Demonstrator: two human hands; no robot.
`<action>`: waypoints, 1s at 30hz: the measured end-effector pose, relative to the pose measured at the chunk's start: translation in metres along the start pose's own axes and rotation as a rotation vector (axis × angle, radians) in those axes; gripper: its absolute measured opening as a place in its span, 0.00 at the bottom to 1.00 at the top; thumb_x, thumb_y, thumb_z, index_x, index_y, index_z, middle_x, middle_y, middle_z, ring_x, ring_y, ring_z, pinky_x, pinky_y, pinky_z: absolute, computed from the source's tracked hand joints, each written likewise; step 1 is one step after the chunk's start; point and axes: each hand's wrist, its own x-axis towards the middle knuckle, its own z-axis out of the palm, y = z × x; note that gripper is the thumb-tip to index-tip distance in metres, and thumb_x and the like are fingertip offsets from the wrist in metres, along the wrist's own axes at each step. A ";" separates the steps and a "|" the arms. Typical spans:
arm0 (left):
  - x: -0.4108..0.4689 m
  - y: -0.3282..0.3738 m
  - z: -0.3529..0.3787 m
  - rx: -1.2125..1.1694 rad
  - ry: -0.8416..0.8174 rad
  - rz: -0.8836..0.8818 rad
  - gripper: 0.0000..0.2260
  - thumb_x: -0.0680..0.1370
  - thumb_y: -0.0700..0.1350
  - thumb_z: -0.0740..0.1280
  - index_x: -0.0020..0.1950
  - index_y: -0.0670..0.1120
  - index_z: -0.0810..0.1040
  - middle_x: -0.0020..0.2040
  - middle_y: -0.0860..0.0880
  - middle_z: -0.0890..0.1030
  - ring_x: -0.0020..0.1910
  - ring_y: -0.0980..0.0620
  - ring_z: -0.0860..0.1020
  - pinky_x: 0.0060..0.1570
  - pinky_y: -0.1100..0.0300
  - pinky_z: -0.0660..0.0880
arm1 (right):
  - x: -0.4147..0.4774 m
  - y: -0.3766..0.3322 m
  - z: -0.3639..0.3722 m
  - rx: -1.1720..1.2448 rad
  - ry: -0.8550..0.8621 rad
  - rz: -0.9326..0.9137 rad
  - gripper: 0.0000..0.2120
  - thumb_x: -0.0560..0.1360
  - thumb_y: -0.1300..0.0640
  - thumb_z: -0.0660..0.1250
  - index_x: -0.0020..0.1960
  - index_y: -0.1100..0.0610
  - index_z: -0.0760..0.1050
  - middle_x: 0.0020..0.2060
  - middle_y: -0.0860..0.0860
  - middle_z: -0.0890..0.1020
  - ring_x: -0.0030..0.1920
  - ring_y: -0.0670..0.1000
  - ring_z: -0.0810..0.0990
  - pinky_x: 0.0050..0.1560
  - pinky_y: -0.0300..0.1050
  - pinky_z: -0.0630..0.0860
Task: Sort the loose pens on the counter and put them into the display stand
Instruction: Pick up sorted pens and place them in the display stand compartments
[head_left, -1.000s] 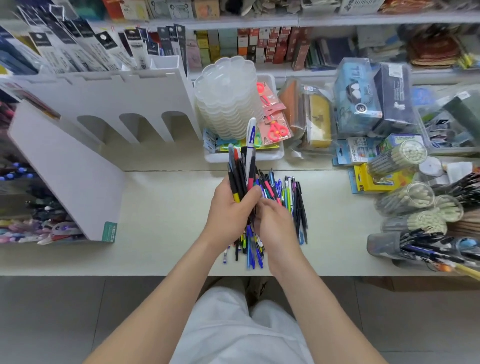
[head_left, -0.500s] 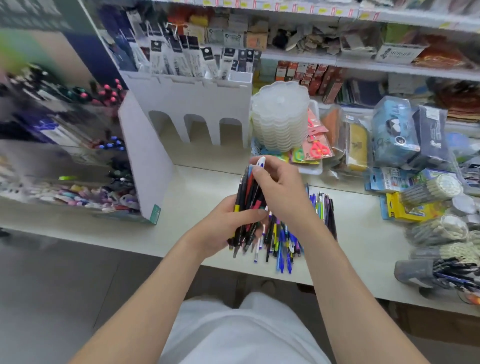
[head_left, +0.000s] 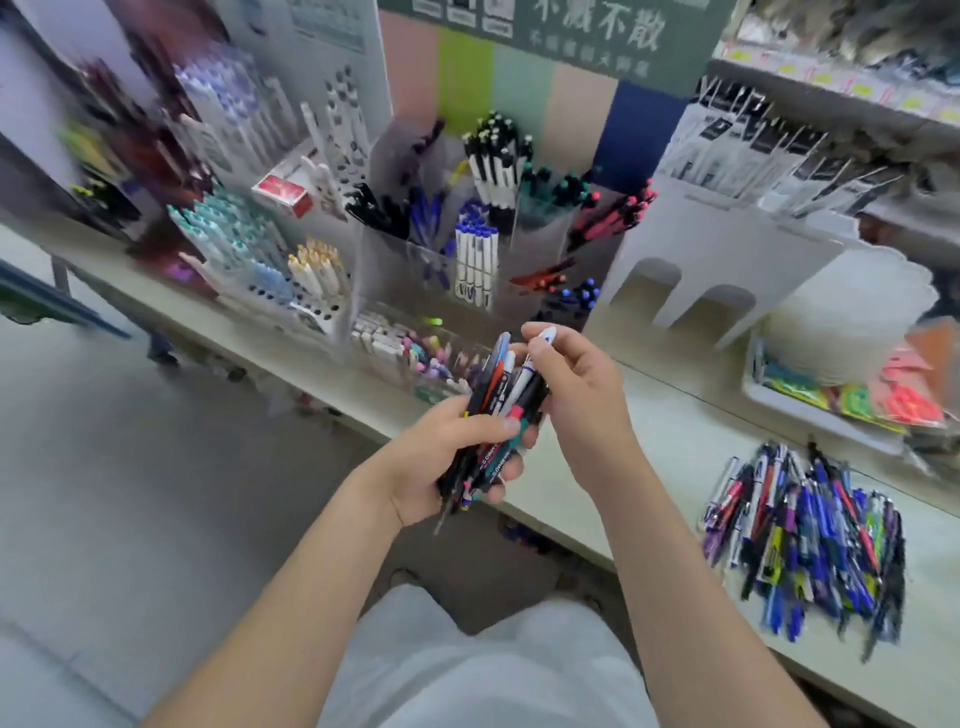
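Note:
My left hand (head_left: 447, 462) grips a bundle of mixed pens (head_left: 501, 402), held upright in front of me at the counter's edge. My right hand (head_left: 582, 387) pinches the top of a white pen with a blue tip (head_left: 537, 353) that stands out of that bundle. The display stand (head_left: 447, 244) is straight ahead on the counter, a clear tiered rack whose compartments hold black, blue, white and red pens. A heap of loose pens (head_left: 810, 530) lies on the counter to my right.
A white cardboard divider with arches (head_left: 727, 280) stands right of the stand. Beyond it are a stack of clear trays (head_left: 852, 322) and a bin of packaged scissors (head_left: 883, 400). More pen racks (head_left: 244, 244) fill the left. The counter (head_left: 665, 431) runs diagonally.
The view has swung left, bringing the display stand in front of me and leaving the loose heap at right. Both hands carried the bundle along; my right hand still pinches the white pen's top.

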 end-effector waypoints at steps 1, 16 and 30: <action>-0.007 0.005 -0.011 -0.046 -0.007 -0.019 0.11 0.84 0.41 0.66 0.65 0.45 0.80 0.51 0.43 0.77 0.38 0.47 0.75 0.34 0.55 0.76 | 0.001 0.000 0.011 -0.026 -0.044 0.007 0.08 0.86 0.57 0.64 0.62 0.55 0.80 0.49 0.52 0.88 0.43 0.51 0.85 0.38 0.44 0.79; -0.015 0.071 -0.094 0.009 0.020 -0.141 0.25 0.78 0.41 0.63 0.75 0.38 0.71 0.48 0.44 0.78 0.34 0.50 0.73 0.29 0.59 0.72 | 0.074 -0.023 0.073 -0.255 -0.033 0.078 0.16 0.84 0.52 0.65 0.52 0.65 0.83 0.41 0.56 0.87 0.39 0.55 0.82 0.49 0.59 0.82; 0.045 0.134 -0.132 0.280 0.140 -0.040 0.13 0.77 0.39 0.61 0.59 0.38 0.77 0.47 0.40 0.74 0.30 0.47 0.68 0.30 0.56 0.64 | 0.119 -0.068 0.088 0.080 0.421 -0.484 0.05 0.90 0.57 0.51 0.60 0.51 0.66 0.34 0.52 0.75 0.30 0.56 0.75 0.28 0.49 0.73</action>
